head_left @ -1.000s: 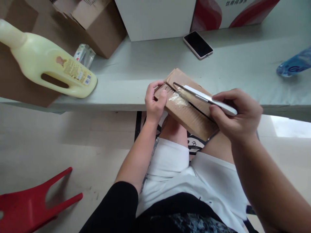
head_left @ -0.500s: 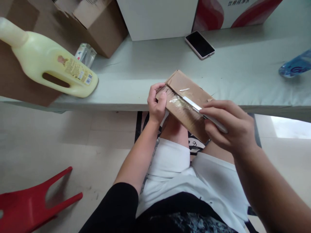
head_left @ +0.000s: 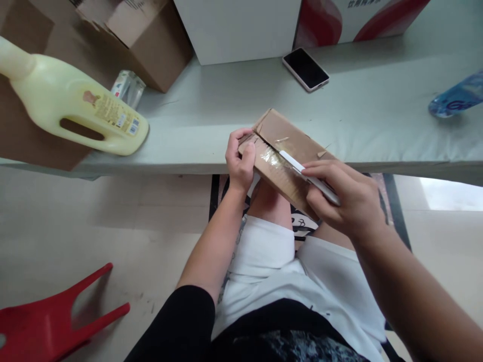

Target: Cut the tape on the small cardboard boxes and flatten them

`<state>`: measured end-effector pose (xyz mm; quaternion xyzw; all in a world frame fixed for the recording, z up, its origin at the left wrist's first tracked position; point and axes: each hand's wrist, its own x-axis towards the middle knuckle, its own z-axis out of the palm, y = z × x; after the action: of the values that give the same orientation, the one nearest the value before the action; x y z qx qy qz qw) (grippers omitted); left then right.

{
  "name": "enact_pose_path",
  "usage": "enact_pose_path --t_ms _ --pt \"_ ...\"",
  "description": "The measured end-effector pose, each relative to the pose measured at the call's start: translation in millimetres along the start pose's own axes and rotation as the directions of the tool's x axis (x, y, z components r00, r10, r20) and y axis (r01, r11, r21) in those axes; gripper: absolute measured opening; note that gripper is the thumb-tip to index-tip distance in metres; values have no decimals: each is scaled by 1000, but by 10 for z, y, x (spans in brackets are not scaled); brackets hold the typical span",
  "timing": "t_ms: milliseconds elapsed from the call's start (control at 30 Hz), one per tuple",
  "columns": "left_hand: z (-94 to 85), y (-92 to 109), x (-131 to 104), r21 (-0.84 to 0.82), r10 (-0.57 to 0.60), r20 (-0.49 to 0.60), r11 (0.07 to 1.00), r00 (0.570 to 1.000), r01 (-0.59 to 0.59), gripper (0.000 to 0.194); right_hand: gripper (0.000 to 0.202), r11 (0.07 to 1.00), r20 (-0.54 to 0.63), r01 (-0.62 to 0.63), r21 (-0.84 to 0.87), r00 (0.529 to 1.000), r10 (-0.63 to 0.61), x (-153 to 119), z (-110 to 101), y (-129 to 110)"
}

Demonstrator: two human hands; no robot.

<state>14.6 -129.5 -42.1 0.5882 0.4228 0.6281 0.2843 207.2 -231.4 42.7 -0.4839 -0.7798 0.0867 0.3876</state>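
Note:
A small cardboard box (head_left: 296, 136) with clear tape across its top is tilted at the table's front edge, above my lap. My left hand (head_left: 241, 161) grips its left end, thumb on top. In my right hand (head_left: 341, 193) is a white-handled utility knife (head_left: 292, 162), held near the box's right end. Its blade lies along the seam between the flaps, and the seam shows a dark gap toward the left end. The blade's tip is hard to make out against the tape.
On the table (head_left: 211, 110) are a yellow detergent bottle (head_left: 79, 100), a clear package (head_left: 129, 88), a phone (head_left: 306, 69), a blue water bottle (head_left: 456, 95), an open carton (head_left: 158, 50), a white box (head_left: 241, 30) and a red-and-white box (head_left: 347, 20). A red stool (head_left: 41, 322) stands lower left.
My right hand and the knife have shifted slightly left along the seam. My left hand keeps its hold on the box. The whole view has moved a little.

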Motion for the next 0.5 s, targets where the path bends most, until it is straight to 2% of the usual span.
enact_pose_path --t_ms 300,500 --pt "-5 -6 23 49 -28 33 998 999 26 43 24 1000 -33 13 -5 999 -13 -11 -130 -8" --pt "-17 -8 15 56 -31 37 998 999 29 45 23 1000 1 10 -9 1000 -10 -81 -246 6"
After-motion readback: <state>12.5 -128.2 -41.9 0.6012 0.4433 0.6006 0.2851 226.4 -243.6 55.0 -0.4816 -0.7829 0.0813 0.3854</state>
